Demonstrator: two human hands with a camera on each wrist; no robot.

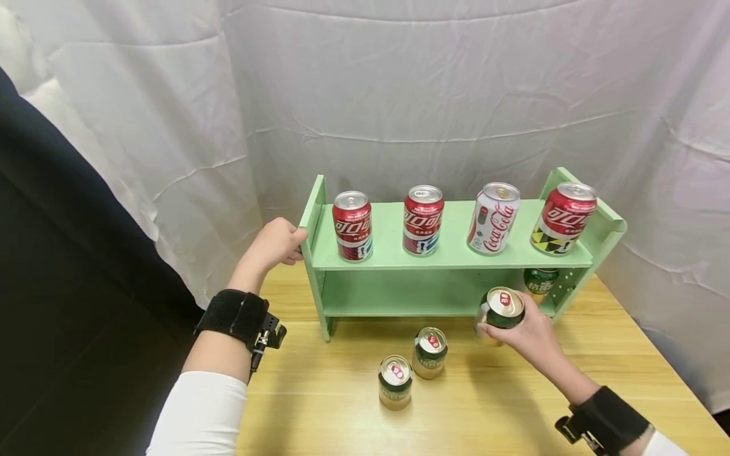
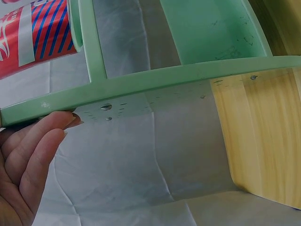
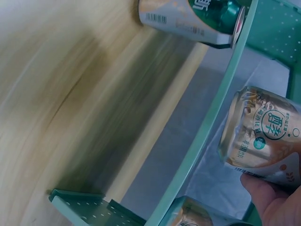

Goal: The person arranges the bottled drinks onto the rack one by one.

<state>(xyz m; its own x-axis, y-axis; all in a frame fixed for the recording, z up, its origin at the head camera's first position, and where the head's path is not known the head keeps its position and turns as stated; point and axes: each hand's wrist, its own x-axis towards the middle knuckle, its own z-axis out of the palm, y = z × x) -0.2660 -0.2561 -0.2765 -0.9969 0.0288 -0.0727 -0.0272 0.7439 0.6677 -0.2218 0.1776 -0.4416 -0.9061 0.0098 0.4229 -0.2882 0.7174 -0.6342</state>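
My right hand [image 1: 533, 329] grips a green-and-gold drink can [image 1: 502, 308] just in front of the shelf's lower board, at the right. The can is upright, with its red pull tab on top; the right wrist view shows its gold side [image 3: 263, 134] and my thumb [image 3: 265, 195] against it. My left hand [image 1: 275, 244] holds the left side panel [image 1: 312, 240] of the pale green two-tier shelf. In the left wrist view its fingers [image 2: 40, 150] rest along the panel's edge. Another green-and-gold can [image 1: 538, 282] stands on the lower board, partly hidden behind the right hand.
On the upper board [image 1: 393, 261] stand three red cola cans [image 1: 424, 221] and one white cola can [image 1: 493, 218], spaced apart. Two more green-and-gold cans [image 1: 430, 354] [image 1: 395, 383] are on the wooden table [image 1: 319, 392] before the shelf. A pale curtain [image 1: 433, 101] hangs behind.
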